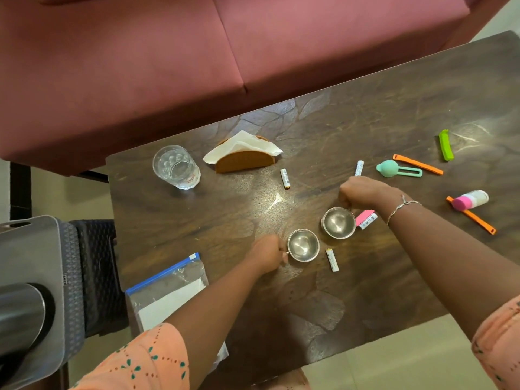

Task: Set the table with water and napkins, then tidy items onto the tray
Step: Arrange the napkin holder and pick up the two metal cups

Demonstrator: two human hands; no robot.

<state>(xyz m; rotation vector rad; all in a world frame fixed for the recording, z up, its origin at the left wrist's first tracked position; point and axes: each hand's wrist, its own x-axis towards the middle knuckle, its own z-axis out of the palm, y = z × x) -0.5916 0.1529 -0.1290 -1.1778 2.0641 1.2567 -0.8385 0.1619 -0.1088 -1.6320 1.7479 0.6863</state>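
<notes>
Two small steel cups stand on the dark wooden table. My left hand grips the handle of the nearer steel cup. My right hand pinches the handle of the farther steel cup. Both cups look empty. A clear glass stands at the far left, beside a brown napkin holder with white napkins. A grey tray rests on a stool left of the table, with a dark steel bottle lying on it.
Several white batteries lie scattered around the cups. Orange clips, a green clip, a teal tool and a pink-capped bottle sit to the right. A zip bag lies at the near left. A pink sofa runs behind.
</notes>
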